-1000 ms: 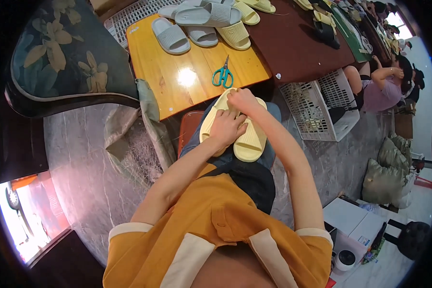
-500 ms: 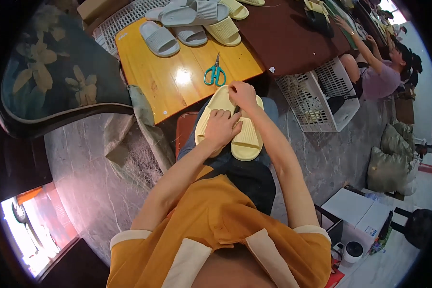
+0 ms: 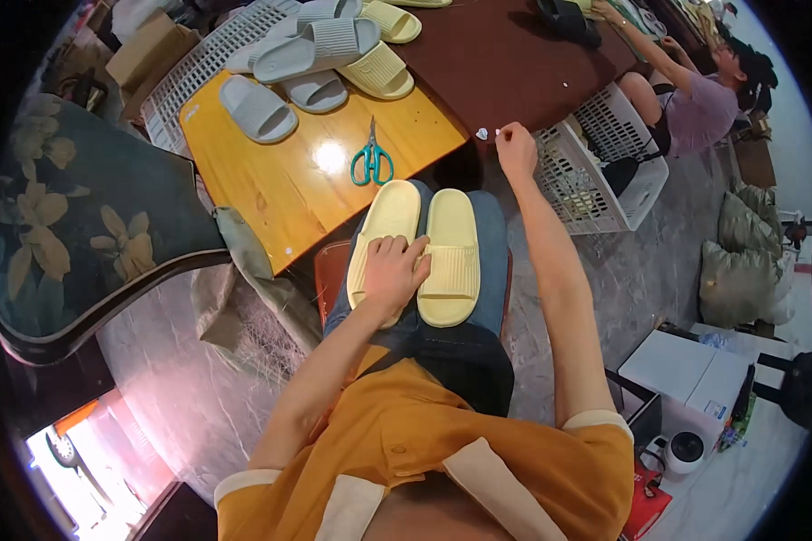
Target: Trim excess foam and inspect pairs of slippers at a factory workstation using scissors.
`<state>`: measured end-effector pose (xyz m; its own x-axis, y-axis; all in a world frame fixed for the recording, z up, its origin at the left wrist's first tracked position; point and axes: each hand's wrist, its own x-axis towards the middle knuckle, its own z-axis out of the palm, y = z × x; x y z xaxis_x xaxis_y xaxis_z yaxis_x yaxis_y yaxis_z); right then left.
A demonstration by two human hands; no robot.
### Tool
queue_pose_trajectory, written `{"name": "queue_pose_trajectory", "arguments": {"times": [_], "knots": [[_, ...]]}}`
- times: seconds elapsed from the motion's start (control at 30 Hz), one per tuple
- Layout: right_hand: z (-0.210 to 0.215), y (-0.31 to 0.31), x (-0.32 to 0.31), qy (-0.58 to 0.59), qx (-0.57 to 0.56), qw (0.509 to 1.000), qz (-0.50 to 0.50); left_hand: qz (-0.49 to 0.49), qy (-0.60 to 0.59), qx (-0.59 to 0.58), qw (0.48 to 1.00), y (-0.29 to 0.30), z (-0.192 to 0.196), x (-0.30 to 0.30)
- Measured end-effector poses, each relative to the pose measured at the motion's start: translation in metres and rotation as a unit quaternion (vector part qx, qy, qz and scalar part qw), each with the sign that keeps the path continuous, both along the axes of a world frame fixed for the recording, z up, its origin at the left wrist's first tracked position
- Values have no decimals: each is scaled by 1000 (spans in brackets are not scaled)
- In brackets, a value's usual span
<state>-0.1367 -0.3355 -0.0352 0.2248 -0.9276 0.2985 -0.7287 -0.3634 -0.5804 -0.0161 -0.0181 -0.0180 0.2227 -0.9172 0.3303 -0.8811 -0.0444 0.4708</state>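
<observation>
A: Status on the yellow slippers (image 3: 424, 257)?

B: Pair lies side by side on the person's lap, toes pointing away toward the counter (image 3: 271, 189). Soft foam look, matte pale yellow, rounded outline, ribbed strap across each.

A: Hands?

B: Left hand (image 3: 392, 275) lies flat on the left slipper, palm down, fingers loosely spread, fingertips reaching the inner edge of the right one. Pressing, not gripping. Right hand (image 3: 514, 149) is raised off the lap beside the counter corner, fingers pinched together. A small white scrap (image 3: 483, 133) sits just beside the fingertips; can't tell if it's pinched or just lying on the dark table (image 3: 505, 63).

A: Arm pose?

B: Left forearm runs straight up from the lower edge, elbow bent near the body. Right arm is almost fully extended forward and to the right.

A: Surroundings?

B: Glossy orange wooden counter, with teal-handled scissors (image 3: 371, 162) near its front edge and grey slippers (image 3: 289, 68) plus more yellow ones further back. White lattice plastic basket (image 3: 595, 171) right of the right hand. Another person sits at the far right. Dark floral chair cushion (image 3: 81, 216) on the left.
</observation>
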Motion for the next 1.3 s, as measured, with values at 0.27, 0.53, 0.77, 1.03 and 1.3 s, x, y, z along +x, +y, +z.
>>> {"name": "queue_pose_trajectory", "arguments": {"times": [0.27,0.53,0.77,1.03,1.3], "knots": [[-8,1,7,143,-91,980,106,-3,-4,2,1000,-1,1,-3],[-4,91,-45,-134,104,966,195,2,-18,-25,1000,5,-2,1],[71,241,-73,55,154,915,369,9,103,-33,994,25,21,3],[36,251,-90,-9,173,963,207,38,378,53,923,111,-4,33],[34,231,-140,-466,386,795,48,143,490,-98,854,99,11,51]]}}
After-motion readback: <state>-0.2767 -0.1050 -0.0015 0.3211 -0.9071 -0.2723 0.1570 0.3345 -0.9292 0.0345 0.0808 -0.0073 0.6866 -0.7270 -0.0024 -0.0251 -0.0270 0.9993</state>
